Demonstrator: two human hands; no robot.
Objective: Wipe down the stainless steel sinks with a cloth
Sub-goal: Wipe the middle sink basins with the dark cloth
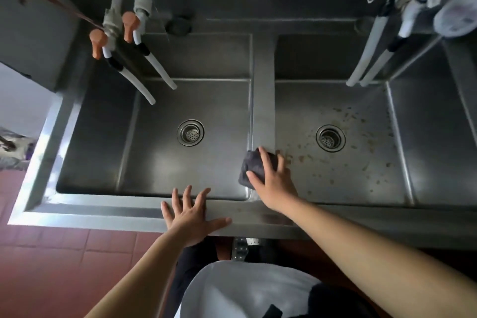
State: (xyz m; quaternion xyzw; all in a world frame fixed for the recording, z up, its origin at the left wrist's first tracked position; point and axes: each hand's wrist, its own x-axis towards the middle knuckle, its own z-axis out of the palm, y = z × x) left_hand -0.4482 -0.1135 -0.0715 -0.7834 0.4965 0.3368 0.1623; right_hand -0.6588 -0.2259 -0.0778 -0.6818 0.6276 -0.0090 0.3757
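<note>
While my left hand rests flat with spread fingers on the front rim of the sink unit, low in the centre of the frame, my right hand presses a dark cloth against the near end of the divider between the two basins, its fingers curled over the cloth's top. On the left, the left basin looks clean around its drain. To the right, the right basin carries brown specks around its own drain. At upper left, two orange-handled taps hang over the left basin.
</note>
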